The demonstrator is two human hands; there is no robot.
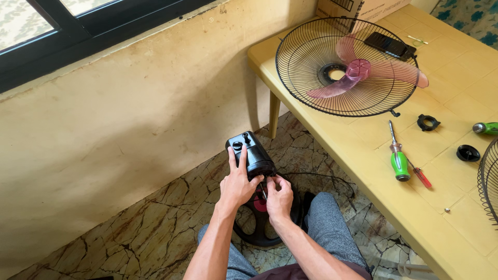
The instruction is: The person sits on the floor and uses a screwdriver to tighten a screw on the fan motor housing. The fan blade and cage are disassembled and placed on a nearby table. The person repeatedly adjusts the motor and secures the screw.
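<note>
While my left hand (236, 181) clasps the one black fan motor housing (251, 153) above the floor, my right hand (279, 197) pinches beneath it; the table (363, 140) holds two screwdrivers (399, 158), one pink blade (363, 72).

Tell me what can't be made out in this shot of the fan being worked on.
Head view:
- What the right hand pinches at the black motor housing: covered by its fingers.
- Round base: partly behind both hands; left hand rests on the housing.
- Second grille: cut off by right edge.
- Small piece on yellow table: too small.
</note>
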